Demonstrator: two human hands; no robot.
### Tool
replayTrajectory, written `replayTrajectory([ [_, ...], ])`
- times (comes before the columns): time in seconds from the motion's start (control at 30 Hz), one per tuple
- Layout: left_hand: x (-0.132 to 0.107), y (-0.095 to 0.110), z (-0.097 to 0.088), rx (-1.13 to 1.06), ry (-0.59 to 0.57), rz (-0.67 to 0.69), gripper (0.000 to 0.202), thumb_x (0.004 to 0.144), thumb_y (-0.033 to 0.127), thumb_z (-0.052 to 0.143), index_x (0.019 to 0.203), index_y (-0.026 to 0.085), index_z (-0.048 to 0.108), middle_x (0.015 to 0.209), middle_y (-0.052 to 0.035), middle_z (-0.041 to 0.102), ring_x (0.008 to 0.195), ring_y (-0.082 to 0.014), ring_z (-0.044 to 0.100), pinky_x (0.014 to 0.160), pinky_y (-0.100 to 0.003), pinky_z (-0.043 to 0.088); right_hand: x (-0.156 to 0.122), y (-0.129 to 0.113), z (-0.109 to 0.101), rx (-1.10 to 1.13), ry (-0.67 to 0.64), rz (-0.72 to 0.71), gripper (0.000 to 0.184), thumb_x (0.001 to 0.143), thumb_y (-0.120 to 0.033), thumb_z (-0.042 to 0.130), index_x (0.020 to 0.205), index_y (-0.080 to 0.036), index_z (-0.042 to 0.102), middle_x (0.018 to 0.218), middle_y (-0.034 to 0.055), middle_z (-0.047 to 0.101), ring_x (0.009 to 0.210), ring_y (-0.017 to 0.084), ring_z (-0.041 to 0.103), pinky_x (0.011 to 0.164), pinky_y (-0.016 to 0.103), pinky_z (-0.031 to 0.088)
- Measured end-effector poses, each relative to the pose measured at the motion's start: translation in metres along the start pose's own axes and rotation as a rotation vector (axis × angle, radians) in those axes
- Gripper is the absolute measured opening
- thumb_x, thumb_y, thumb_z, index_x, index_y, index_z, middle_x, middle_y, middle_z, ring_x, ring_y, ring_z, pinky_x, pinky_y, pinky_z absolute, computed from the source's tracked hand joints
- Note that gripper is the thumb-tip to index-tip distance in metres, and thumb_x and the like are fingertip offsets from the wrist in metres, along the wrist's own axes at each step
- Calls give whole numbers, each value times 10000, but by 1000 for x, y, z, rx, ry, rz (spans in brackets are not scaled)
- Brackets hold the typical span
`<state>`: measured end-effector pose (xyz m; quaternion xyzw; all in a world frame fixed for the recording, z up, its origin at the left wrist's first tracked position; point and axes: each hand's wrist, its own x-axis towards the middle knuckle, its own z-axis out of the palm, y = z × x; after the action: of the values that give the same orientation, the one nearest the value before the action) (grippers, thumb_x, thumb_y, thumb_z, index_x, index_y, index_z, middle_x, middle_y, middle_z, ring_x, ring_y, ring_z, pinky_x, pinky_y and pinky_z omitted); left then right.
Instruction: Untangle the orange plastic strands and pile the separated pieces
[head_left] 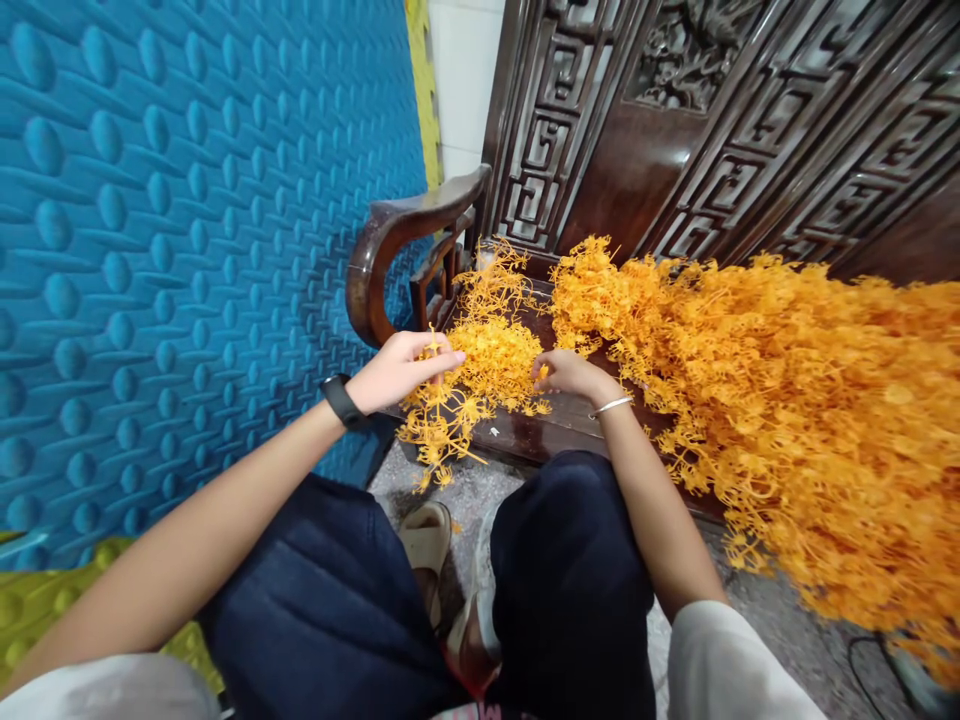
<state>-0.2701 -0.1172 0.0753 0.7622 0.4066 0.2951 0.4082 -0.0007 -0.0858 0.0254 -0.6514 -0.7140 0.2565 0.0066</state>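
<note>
My left hand (420, 364) is closed around a bunch of orange spidery plastic pieces (442, 425), which hangs over the front edge of a dark wooden bench seat (517, 432). Beside it on the seat lies a small heap of the same pieces (501, 360). At that heap's right side, my right hand (570, 374) has its fingers pinched together, with a bit of an orange plastic piece (542, 373) showing between them. Looser, stringier orange pieces (496, 280) lie behind the small heap.
A much larger pile of orange pieces (825, 400) spreads along the bench to the right. The bench has a curved armrest (382, 240) and a carved back (630, 180). Blue textured foam matting (187, 240) stands on the left. My knees are close to the seat's front edge.
</note>
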Motion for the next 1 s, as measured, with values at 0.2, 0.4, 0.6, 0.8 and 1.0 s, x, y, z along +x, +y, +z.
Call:
replayTrajectory([
  [0.2,1,-4,-1,-12,40,6,307,785,428,564,666,146,575,514,32,546,471,-74,441,497,-208,333,-1,-9,1,97,231,-143,85,731,-152,630,814,-134,621,519,-45,497,498,82,459,526,214,325],
  [0.4,1,-3,0,-3,76,6,339,771,448,572,610,151,539,507,21,564,495,-93,490,544,-229,369,-17,-51,1,587,291,-510,266,789,-417,593,757,-153,593,584,-35,529,544,79,494,557,227,390],
  [0.6,1,-2,0,37,138,-51,320,763,425,583,610,148,539,487,19,560,460,-85,452,511,-227,346,-35,-78,3,622,-21,-737,237,709,-355,702,855,-180,637,763,-2,638,710,107,583,687,263,459],
  [0.8,2,-7,-3,3,180,57,332,666,351,702,884,142,564,771,-25,636,745,-149,583,718,-288,446,-32,-83,5,784,70,-762,170,755,-328,664,800,-171,614,766,-10,614,699,93,567,698,269,461],
  [1.0,-3,1,-4,-170,-31,154,611,633,280,747,1159,155,463,1032,-87,640,1002,-206,581,919,-378,411,-33,-90,9,932,148,-768,147,771,-298,652,802,-184,564,808,-14,603,763,95,575,738,266,459],
])
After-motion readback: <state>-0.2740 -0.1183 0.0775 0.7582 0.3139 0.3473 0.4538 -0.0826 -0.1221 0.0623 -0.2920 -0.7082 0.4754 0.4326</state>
